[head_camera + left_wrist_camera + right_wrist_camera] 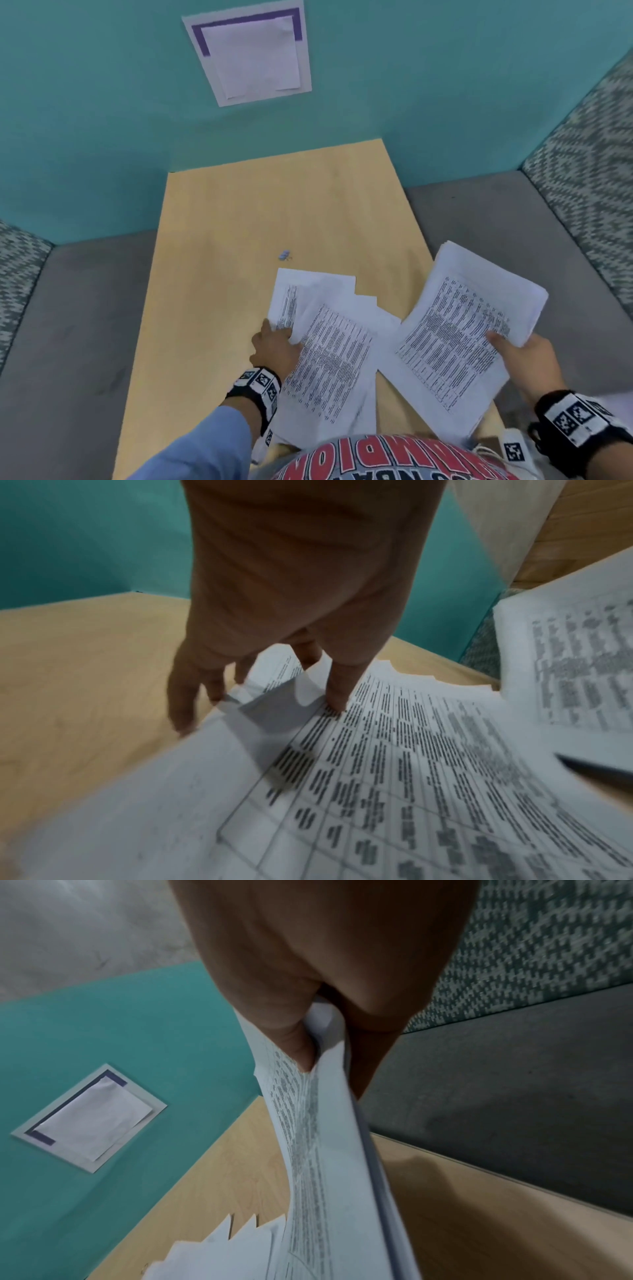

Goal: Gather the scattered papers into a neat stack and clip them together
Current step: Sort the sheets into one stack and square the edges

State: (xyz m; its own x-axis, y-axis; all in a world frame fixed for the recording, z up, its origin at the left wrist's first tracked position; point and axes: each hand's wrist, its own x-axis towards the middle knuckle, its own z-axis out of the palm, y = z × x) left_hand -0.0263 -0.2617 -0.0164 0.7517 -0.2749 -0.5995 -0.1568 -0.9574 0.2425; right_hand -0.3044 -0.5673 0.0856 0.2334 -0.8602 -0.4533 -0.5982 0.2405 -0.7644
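The right hand [524, 356] pinches a raised paper stack [459, 342], thumb on top. The left hand [274, 346] nips the edge of loose sheets [335, 353] on the table [239, 240].

Papers [329, 359] at left hand [274, 346]: thin, matt; table [239, 222] beneath: smooth pale wood; cushion [589, 144] beyond right hand [527, 356]: woven cloth

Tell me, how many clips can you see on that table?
1. A small clip lies alone on the table, just beyond the spread papers. Others could be hidden under them.
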